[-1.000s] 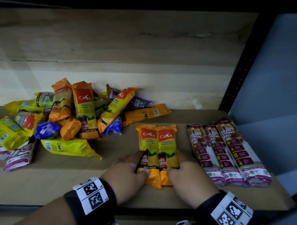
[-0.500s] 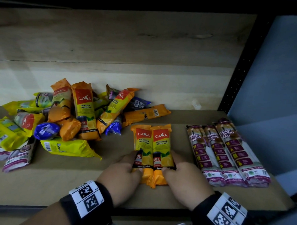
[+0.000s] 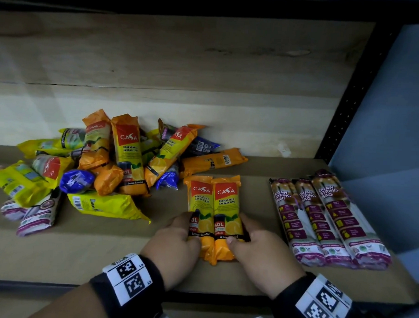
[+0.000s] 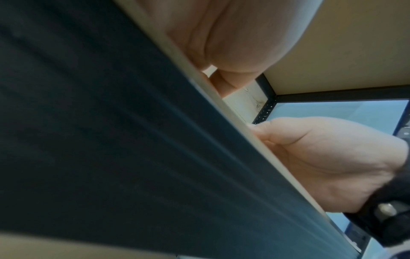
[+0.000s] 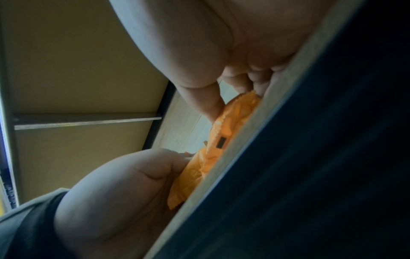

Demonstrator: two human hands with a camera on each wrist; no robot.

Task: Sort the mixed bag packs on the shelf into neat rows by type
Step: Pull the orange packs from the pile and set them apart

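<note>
Pinching from both sides, I am holding two orange CASA garbage bag packs [image 3: 214,214] between my left hand [image 3: 173,241] and right hand [image 3: 260,247] on the shelf [image 3: 222,277]; I am squaring them beside the drawstring bag row [image 3: 326,219]; next, probably another orange pack from the mixed pile [image 3: 102,168].

The head view is dim, darkest along the top edge, with soft light falling on the shelf [image 3: 246,276] from the front. Straight lines bow toward the corners. Printed pack labels read sharply at centre and smear at the far left. Both wrist views are blurred, close and half filled by dark shelf edge.
</note>
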